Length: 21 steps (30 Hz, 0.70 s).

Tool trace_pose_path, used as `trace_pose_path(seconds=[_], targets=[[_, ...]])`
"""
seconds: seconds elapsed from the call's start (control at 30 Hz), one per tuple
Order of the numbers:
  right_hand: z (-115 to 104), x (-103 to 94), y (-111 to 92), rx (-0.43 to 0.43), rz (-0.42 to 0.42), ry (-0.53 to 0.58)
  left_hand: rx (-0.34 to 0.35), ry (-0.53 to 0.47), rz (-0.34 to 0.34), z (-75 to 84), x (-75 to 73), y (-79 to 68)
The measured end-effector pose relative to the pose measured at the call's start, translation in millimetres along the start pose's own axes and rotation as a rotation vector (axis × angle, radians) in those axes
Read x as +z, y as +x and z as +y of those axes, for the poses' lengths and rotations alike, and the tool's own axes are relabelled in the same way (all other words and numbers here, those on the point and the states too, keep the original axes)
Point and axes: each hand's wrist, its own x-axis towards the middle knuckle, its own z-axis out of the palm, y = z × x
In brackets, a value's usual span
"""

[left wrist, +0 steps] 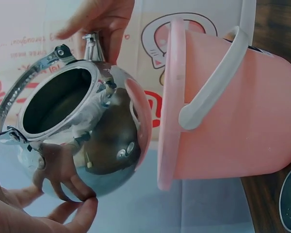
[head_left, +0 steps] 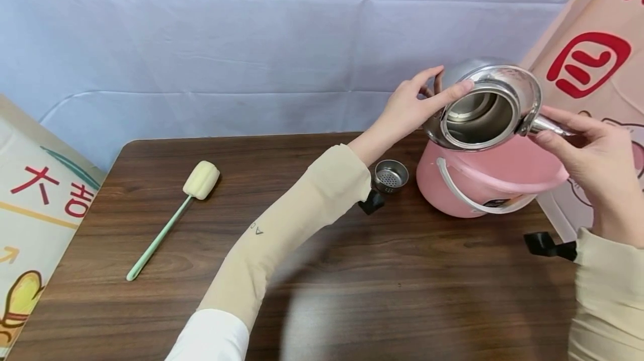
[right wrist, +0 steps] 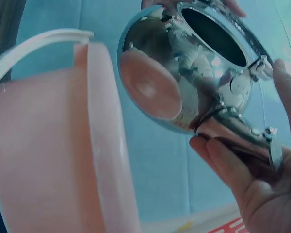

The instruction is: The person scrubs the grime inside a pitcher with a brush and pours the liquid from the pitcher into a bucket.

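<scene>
A shiny, round metal kettle (head_left: 503, 79) is held up over the pink bucket (head_left: 443, 182), tilted with its lidless mouth facing the head camera. My left hand (head_left: 412, 101) grips the kettle's side, thumb along the mouth near the handle's base; its fingers bend against the body in the left wrist view. On the other side, my right hand (head_left: 598, 165) holds the spout (right wrist: 237, 131) between thumb and fingers. The kettle's arched handle (left wrist: 26, 80) lies folded beside the mouth. Nothing is seen coming out of the spout.
A small metal strainer cup (head_left: 391, 176) stands left of the bucket on the dark wooden table (head_left: 382, 305). A sponge brush (head_left: 201, 180) with a green handle lies at the table's left. Pale cloth (head_left: 226, 42) hangs behind; printed sheets flank both sides.
</scene>
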Motion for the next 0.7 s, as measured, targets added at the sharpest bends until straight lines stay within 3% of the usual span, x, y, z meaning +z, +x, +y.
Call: trace_pose_path(seconds=[0.1, 0.27, 0.37, 0.53, 0.7], targets=[[0, 6.3, 1, 0.005, 0.020, -0.026, -0.018, 0.001, 0.015, -1.0, -1.4, -3.0], [-4, 12.9, 2, 0.112, 0.072, -0.343, -0.032, -0.025, 0.025, -1.8, -4.1, -8.3], [-7, 17.4, 2, 0.146, 0.058, -0.394, -0.032, -0.038, 0.023, -2.9, -7.7, -11.5], [-10, 24.7, 2, 0.134, 0.021, -0.367, -0.021, -0.043, 0.014, -5.9, -16.3, -16.2], [-11, 33.4, 4, 0.148, -0.047, -0.083, -0.017, -0.059, -0.012, -8.7, -25.8, -19.9]])
